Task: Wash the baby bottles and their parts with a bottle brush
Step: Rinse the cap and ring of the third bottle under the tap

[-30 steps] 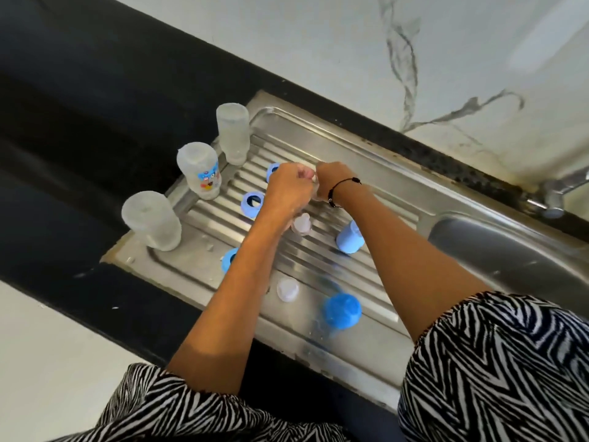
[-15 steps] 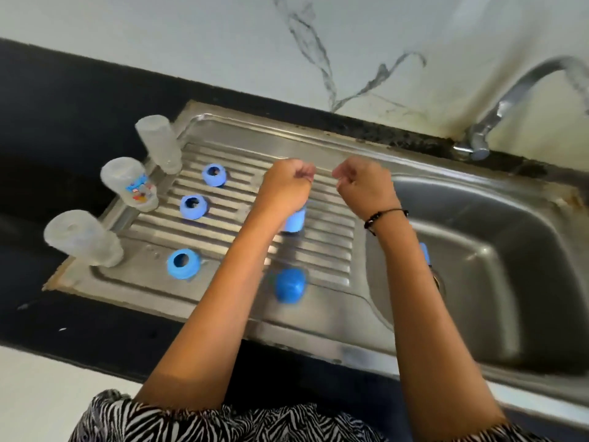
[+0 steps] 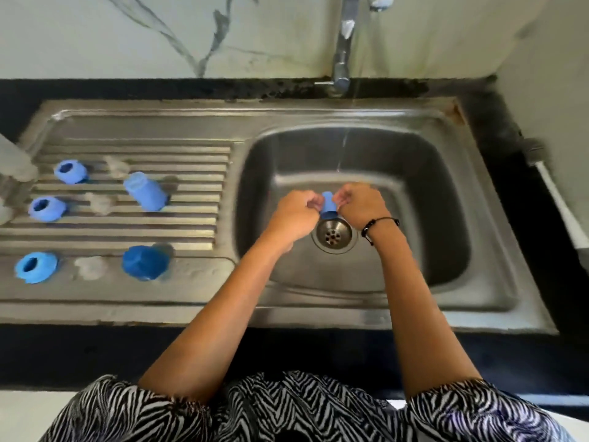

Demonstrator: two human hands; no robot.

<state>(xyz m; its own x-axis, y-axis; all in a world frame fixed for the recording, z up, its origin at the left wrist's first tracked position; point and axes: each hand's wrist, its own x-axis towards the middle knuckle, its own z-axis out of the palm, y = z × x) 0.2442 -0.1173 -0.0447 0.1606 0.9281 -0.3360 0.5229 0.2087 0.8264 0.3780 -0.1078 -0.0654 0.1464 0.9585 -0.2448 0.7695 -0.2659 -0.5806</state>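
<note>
Holding 1 small blue cap [image 3: 327,205] between them at the frame's centre, over the sink [image 3: 446,148] drain, the left hand [image 3: 294,215] and right hand [image 3: 358,204] each pinch it with curled fingers under a thin stream from the tap [image 3: 342,43]. Washing looks barely begun: 3 blue rings [image 3: 70,171], 2 caps and pale teats wait at left, and no brush is plainly visible. Against 0.5 s earlier, both hands have crossed from the ribbed drainboard [image 3: 191,154] to the basin

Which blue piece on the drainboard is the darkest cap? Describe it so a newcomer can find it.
Start at the steel sink basin and move left onto the ribbed drainboard. On its flat front strip, nearest the basin, sits the dark blue cap. It is a deeper blue than the paler cap behind it, and unlike the three blue rings further left it shows no open hole.
</note>
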